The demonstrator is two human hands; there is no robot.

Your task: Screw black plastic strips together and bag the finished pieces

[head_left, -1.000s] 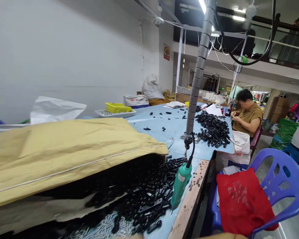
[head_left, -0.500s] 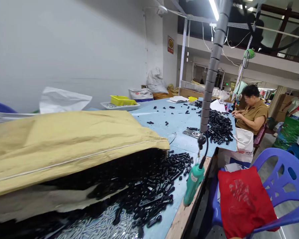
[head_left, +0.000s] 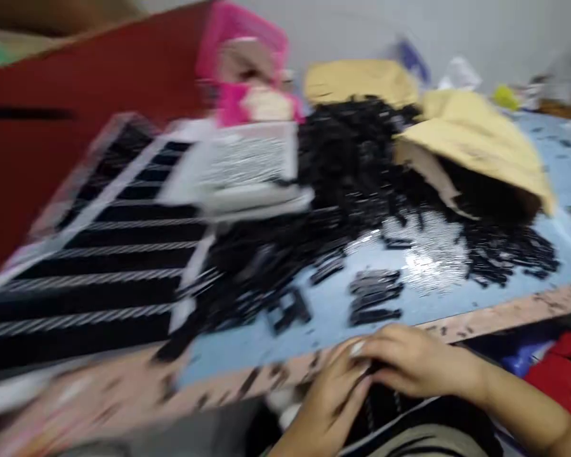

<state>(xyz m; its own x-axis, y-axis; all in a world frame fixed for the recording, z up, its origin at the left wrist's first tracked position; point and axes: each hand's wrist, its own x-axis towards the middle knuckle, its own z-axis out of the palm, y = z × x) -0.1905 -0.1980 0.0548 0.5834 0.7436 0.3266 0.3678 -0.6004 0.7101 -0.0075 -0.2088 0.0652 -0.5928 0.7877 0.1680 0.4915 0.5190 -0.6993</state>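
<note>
The picture is smeared by motion. My left hand (head_left: 330, 403) and my right hand (head_left: 409, 362) meet at the wooden front edge (head_left: 504, 312) of the blue table (head_left: 323, 317). Their fingers are curled and pressed together over something dark that I cannot make out. Just beyond them lie a few short rows of black plastic parts (head_left: 375, 295). Further back is a big heap of black parts (head_left: 352, 158) and a patch of silver pins (head_left: 423, 254). More black parts spill from a tan sack (head_left: 476, 146).
A large tray (head_left: 114, 254) with rows of black parts fills the left. Behind it are a white tray of silver pins (head_left: 247, 158), a pink basket (head_left: 240, 38) and a red panel (head_left: 52, 127). Red cloth (head_left: 566, 362) shows at the lower right.
The view has swung left and down from the far end of the table to its near edge. Both my hands have come into view; the seated co-worker and the blue chair are gone from sight.
</note>
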